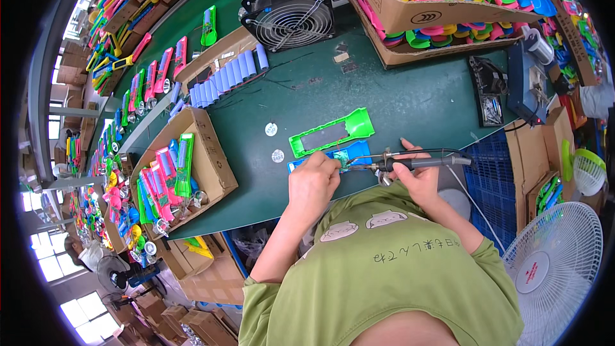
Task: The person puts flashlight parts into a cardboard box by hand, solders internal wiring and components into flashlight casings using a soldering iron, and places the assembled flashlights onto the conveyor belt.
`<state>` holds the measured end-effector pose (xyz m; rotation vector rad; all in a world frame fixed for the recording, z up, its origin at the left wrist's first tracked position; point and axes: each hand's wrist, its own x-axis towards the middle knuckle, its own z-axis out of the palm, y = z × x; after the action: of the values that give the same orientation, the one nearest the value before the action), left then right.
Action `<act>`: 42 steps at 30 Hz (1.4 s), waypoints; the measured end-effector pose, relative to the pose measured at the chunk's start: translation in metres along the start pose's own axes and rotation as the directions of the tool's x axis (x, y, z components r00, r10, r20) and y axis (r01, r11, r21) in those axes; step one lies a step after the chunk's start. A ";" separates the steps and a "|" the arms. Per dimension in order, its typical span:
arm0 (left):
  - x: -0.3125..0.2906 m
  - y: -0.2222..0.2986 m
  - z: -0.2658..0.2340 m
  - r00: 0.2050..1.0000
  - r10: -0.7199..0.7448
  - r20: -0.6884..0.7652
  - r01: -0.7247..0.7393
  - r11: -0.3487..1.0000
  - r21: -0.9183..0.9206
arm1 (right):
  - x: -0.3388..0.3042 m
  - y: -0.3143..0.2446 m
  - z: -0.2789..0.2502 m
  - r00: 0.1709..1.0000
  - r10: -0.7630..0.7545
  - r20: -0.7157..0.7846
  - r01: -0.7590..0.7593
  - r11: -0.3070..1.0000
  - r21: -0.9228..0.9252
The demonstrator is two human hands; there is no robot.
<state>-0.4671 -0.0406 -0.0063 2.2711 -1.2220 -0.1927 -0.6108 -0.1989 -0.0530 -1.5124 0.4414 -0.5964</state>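
casings (360,150) on tabletop (397,83) amid cartons (464,15)

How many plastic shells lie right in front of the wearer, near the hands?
2: a green shell lying farther from the wearer, and a blue shell just nearer, partly covered by the left hand and the soldering iron.

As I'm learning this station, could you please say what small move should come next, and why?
Probably ease the soldering iron tip to the blue casing: the right hand grips the iron, its tip appears close to that casing, and the left hand is there too.
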 end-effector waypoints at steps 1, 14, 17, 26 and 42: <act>0.000 0.000 0.000 1.000 0.001 0.004 -0.001 1.000 0.004 | 0.000 0.000 0.000 1.000 0.000 -0.001 0.000 1.000 0.001; 0.004 0.007 0.003 0.999 -0.042 0.015 0.041 0.998 0.038 | -0.001 -0.001 -0.018 0.964 -0.219 -0.149 0.216 0.976 -0.038; 0.007 -0.002 -0.001 0.997 -0.024 -0.075 0.020 0.999 -0.045 | 0.000 0.000 -0.020 0.938 -0.309 -0.158 0.297 0.950 -0.099; 0.036 -0.067 -0.004 0.946 -0.317 -0.066 0.323 0.912 0.253 | 0.000 0.021 -0.042 0.858 -0.386 -0.339 0.284 0.906 -0.315; -0.043 -0.055 -0.018 0.998 0.038 -0.056 -0.040 0.998 -0.039 | 0.037 0.036 -0.063 0.834 -0.346 -0.429 0.222 0.923 -0.314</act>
<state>-0.4448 0.0252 -0.0257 2.2021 -1.2219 -0.1382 -0.6174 -0.2727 -0.0866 -1.6846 0.6958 -1.2077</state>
